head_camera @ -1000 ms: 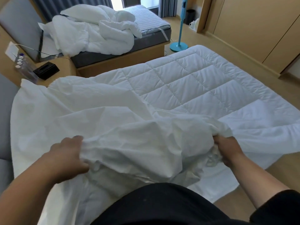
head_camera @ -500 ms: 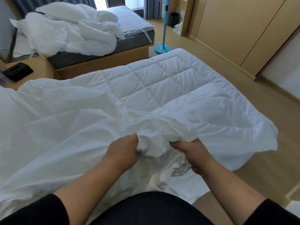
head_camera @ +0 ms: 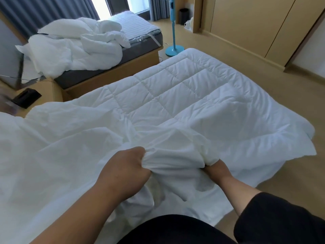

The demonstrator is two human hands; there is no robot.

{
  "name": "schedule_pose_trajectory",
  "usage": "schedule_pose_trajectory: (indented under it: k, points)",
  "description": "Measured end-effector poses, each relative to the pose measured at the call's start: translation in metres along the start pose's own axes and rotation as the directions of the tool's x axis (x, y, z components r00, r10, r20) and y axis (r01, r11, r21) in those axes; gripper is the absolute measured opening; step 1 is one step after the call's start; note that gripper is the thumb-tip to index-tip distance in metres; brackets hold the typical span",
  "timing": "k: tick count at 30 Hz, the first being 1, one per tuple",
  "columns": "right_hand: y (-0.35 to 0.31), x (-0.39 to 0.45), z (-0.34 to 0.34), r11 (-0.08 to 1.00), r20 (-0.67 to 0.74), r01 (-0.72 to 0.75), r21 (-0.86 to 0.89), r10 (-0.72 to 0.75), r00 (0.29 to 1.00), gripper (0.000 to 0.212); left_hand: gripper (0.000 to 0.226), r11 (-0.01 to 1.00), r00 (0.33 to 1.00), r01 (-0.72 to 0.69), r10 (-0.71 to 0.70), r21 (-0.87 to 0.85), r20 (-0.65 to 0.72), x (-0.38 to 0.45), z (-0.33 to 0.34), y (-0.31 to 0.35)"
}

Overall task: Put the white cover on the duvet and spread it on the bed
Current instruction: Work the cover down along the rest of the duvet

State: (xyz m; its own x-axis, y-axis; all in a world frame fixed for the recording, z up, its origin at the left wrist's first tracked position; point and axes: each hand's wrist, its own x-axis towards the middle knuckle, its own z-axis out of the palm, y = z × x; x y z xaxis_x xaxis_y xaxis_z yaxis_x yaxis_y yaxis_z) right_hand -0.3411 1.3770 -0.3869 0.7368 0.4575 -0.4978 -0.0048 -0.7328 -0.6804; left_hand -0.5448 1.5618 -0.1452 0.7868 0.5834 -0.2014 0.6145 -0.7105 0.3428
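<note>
A quilted white duvet [head_camera: 175,90] lies spread over the near bed, its right edge hanging toward the floor. The smooth white cover [head_camera: 58,150] lies crumpled over the duvet's near and left part. My left hand [head_camera: 126,168] grips a bunched fold of the cover at the near edge. My right hand [head_camera: 215,169] grips the same bunch a little to the right, its fingers buried in the fabric. A short stretch of cover is pulled taut between the two hands.
A second bed [head_camera: 105,67] with a heap of white bedding [head_camera: 73,50] stands at the back left. A wooden nightstand [head_camera: 47,88] with a black box [head_camera: 26,98] sits between the beds. A blue standing fan [head_camera: 174,48] is beyond the duvet. Wooden wardrobes [head_camera: 255,23] line the right.
My hands first closed together on the bunched cover, then moved slightly apart, pulling fabric taut between them. The view swung to the right and lifted.
</note>
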Motion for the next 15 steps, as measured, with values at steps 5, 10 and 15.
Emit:
schedule_pose_trajectory:
  k: [5,10,15]
  points:
    - [0.004,0.001,0.009,0.976,0.061,-0.038,-0.215,0.052,0.997,0.041,0.015,0.999,1.0,0.01,-0.012,-0.053,-0.022,0.001,-0.006,-0.005]
    - [-0.012,-0.02,0.008,0.993,-0.12,-0.089,0.076,0.097,0.988,0.027,0.019,0.999,0.995,0.014,-0.011,-0.034,0.098,-0.004,-0.002,-0.031]
    - [-0.038,-0.049,0.001,0.918,-0.153,-0.112,0.381,0.182,0.971,0.027,0.02,0.969,0.96,0.217,-0.234,0.119,0.152,-0.006,0.022,-0.115]
